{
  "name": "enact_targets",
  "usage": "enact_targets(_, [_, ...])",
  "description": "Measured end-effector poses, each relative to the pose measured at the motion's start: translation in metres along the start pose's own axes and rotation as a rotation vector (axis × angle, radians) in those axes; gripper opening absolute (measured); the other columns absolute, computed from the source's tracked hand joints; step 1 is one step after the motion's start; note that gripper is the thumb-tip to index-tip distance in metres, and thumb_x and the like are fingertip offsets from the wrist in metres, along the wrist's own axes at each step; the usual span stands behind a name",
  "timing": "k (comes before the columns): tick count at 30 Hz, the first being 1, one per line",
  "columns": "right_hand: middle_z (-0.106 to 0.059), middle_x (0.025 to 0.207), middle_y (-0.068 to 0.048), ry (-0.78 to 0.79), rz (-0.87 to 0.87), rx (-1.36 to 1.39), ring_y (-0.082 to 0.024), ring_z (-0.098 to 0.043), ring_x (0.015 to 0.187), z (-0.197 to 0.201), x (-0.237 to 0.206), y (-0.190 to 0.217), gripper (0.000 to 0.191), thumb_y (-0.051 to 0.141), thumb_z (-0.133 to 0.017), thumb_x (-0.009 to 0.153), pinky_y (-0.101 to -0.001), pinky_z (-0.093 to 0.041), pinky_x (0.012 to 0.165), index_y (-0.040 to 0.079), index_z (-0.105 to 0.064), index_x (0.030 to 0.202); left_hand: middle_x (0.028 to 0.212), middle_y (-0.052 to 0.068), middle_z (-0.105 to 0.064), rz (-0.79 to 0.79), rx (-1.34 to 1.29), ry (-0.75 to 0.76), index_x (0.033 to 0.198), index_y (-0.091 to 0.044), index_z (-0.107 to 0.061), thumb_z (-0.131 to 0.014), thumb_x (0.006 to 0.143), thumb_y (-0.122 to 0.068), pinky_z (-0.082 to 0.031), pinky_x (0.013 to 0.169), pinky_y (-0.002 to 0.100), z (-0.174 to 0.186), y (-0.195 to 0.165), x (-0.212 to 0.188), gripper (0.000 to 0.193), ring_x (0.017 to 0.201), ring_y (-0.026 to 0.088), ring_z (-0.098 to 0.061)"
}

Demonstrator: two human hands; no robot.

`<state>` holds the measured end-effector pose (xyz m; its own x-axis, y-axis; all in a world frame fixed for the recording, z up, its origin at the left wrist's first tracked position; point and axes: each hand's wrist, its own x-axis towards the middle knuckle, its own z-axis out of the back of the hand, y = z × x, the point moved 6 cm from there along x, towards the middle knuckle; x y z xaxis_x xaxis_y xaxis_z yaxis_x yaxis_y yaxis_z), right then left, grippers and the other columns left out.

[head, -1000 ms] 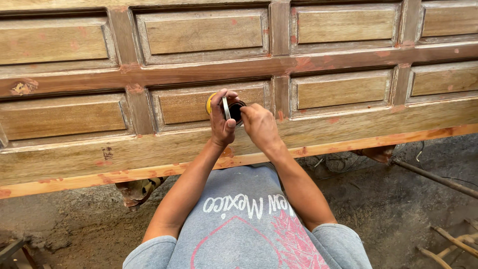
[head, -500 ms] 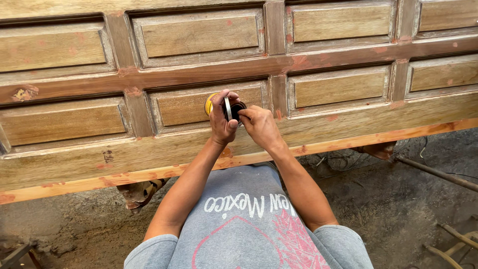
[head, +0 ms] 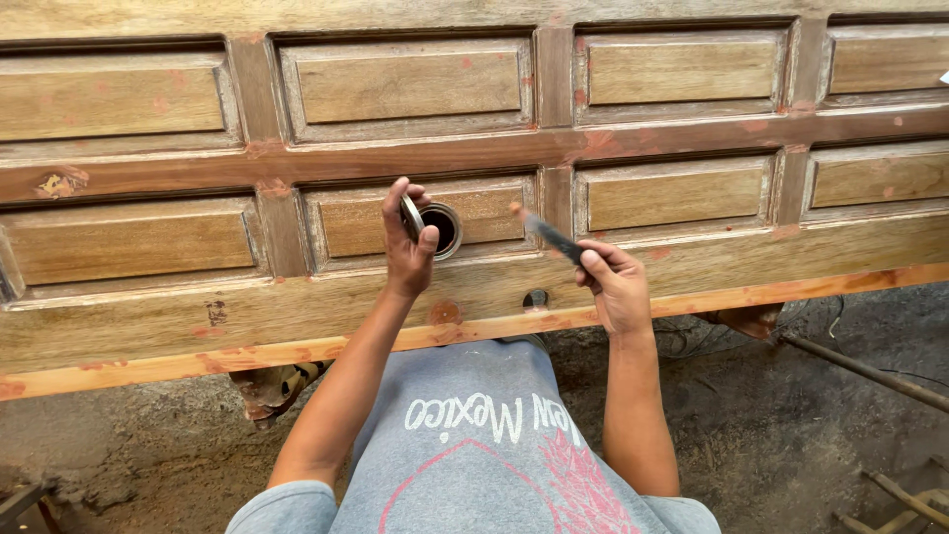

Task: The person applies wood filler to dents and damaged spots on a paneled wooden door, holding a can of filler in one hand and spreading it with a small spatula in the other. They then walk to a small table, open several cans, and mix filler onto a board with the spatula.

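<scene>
**Tin open, blade ready**

The small round tin [head: 440,228] sits in my left hand [head: 407,247], held up in front of the panelled wooden door [head: 633,287] that lies across my lap; its lid [head: 411,218] is pinched upright beside the open mouth by my thumb and fingers. My right hand [head: 615,287] grips a thin flat blade [head: 546,234], fingers closed on its handle, tip near the tin. I judge the opening step done; next calls for dipping the blade carefully inside.
</scene>
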<state>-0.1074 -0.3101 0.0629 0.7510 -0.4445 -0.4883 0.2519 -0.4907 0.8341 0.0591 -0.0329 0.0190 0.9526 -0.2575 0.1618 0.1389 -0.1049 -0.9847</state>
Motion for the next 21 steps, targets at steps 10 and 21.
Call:
enact_targets(10, [-0.067,0.104,-0.009,0.02,0.093,-0.54,-0.015,-0.072,0.081,-0.038,0.027,-0.023,0.038,-0.007,-0.057,0.093,-0.0289,-0.061,0.069,-0.001,-0.056,0.131,0.134,0.022,-0.048,-0.004,0.867,0.315,0.139,-0.015,-0.055,-0.084,0.078,-0.031,-0.047,0.103,0.053,-0.01,-0.039,-0.005,0.07,0.124,0.041,-0.05])
enact_targets(21, [-0.068,0.118,-0.016,0.098,0.683,-1.07,-0.028,-0.072,0.096,-0.086,0.077,-0.024,0.042,-0.008,-0.055,0.093,-0.0364,-0.059,0.078,0.006,-0.065,0.132,0.13,0.019,-0.051,-0.094,1.097,0.209,0.118,-0.016,-0.063,-0.081,0.08,-0.037,-0.049,0.098,0.053,-0.011,-0.037,-0.002,0.047,0.123,0.038,-0.051])
